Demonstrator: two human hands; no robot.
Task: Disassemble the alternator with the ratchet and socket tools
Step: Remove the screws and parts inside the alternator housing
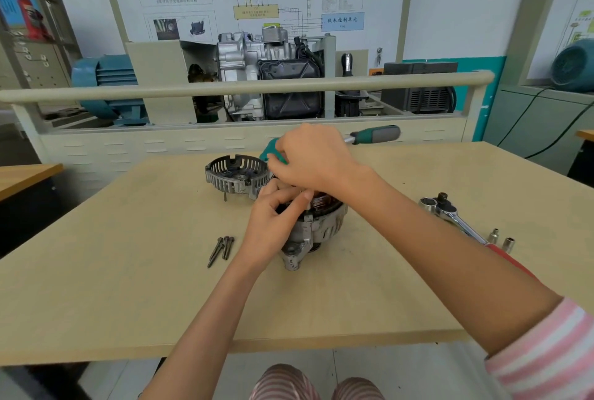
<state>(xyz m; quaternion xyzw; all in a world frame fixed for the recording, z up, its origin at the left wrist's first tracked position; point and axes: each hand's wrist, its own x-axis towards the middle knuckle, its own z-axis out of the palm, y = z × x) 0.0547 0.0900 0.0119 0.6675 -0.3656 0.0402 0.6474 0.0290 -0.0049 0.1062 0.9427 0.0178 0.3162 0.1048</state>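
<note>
The alternator body (pixel 316 229) stands on the wooden table (pixel 128 287), its copper windings showing at the top. My left hand (pixel 273 223) grips its near-left rim, thumb stretched over the top. My right hand (pixel 313 158) holds a green-handled tool (pixel 271 150) down over the alternator's top; the tool's tip is hidden. The removed slotted end cover (pixel 236 176) lies just left of the alternator. Three long bolts (pixel 221 248) lie to the front left.
A red-handled ratchet (pixel 456 219) with a large socket (pixel 427 203) lies at the right, two small sockets (pixel 501 239) beside it. A green-and-grey handled tool (pixel 376 134) lies at the table's back edge. A training engine rig (pixel 273 75) stands behind the rail.
</note>
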